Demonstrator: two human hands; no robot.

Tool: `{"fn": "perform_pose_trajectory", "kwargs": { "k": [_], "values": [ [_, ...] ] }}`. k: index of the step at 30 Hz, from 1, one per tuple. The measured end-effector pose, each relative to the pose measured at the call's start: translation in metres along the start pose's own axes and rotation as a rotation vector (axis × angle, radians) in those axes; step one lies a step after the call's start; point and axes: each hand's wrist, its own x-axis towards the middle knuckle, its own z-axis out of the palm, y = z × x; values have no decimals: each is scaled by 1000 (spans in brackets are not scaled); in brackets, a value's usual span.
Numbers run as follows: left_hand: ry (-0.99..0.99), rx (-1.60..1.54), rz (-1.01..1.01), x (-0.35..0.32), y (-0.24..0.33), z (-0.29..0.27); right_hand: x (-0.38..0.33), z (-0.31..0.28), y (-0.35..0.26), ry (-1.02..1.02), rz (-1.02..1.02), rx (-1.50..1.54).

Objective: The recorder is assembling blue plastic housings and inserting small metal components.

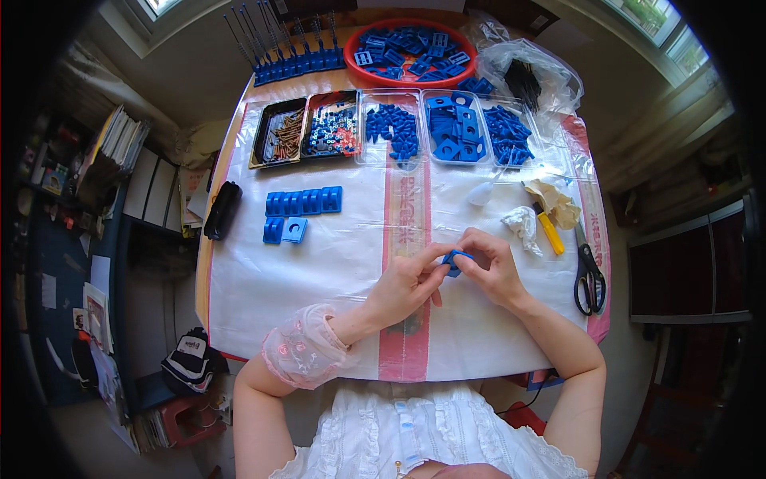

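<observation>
- From where I stand, both hands meet above the near half of the bench (323, 82), over the sheet's pink stripe.
- The left hand (405, 289) has its thumb and fingers closed in a pinch on a small blue piece (454, 261).
- The right hand (492, 270) pinches that same piece from the other side, thumb and forefinger nearly together; the fingers hide much of it.
- Away to the left lie blue blocks (303, 201) in a close row, with a blue block (272, 231) and a lighter blue plate (294, 230) just below.
- Beyond the hands, trays stand side by side: brown screws (287, 137), small metal parts (331, 132), then blue parts in the clear ones.
- Behind those sits a red basin (351, 65) heaped with blue pieces.
- To the right, a yellow-handled tool (550, 233) lies near black-handled scissors (590, 281) and crumpled brown paper (556, 204).
</observation>
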Motion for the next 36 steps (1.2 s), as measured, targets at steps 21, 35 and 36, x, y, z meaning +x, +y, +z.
{"fn": "perform_pose_trajectory", "kwargs": {
  "k": [21,35,36],
  "values": [
    [-2,-88,-32,1,-1,-1,-1,0,-1,3,-10,-24],
    [16,-193,-59,3,-6,-1,0,-3,2,-13,-47,37],
    [14,-210,-78,2,-5,-1,-1,-2,1,-15,-35,41]
  ]
}}
